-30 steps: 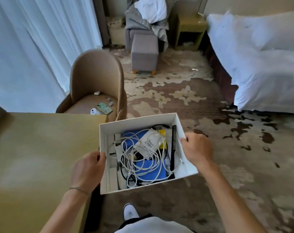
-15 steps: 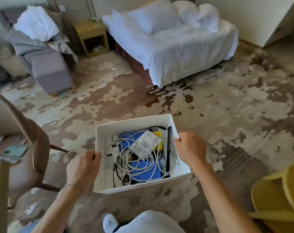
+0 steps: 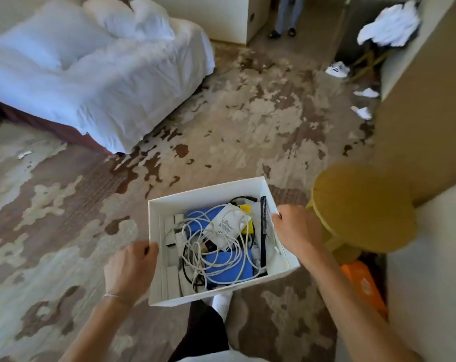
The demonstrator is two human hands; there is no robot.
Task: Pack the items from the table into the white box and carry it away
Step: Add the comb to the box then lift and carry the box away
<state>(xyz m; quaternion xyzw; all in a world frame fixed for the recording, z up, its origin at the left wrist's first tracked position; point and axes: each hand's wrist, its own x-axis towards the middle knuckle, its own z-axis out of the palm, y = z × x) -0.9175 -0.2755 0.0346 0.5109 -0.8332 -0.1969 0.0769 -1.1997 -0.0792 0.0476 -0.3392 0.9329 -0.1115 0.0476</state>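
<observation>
I hold the white box (image 3: 208, 194) in the air in front of me, above the patterned carpet. My left hand (image 3: 130, 267) grips its left wall and my right hand (image 3: 296, 229) grips its right wall. Inside lie tangled white cables (image 3: 216, 246), blue items (image 3: 229, 265), a white packet (image 3: 228, 226), something yellow (image 3: 246, 209) and a black comb (image 3: 263, 231) standing along the right side. The table is out of view.
A bed with white bedding (image 3: 91, 74) fills the upper left. A round yellow stool (image 3: 362, 207) stands just right of the box, with an orange item (image 3: 362, 283) below it. White slippers (image 3: 365, 103) and a shoe lie at the far right. A person's legs (image 3: 284, 17) stand in the doorway.
The view has swung right with the box held in both hands: table, chair and ottoman left the frame, while the bed slid left and the yellow stool and doorway came in.
</observation>
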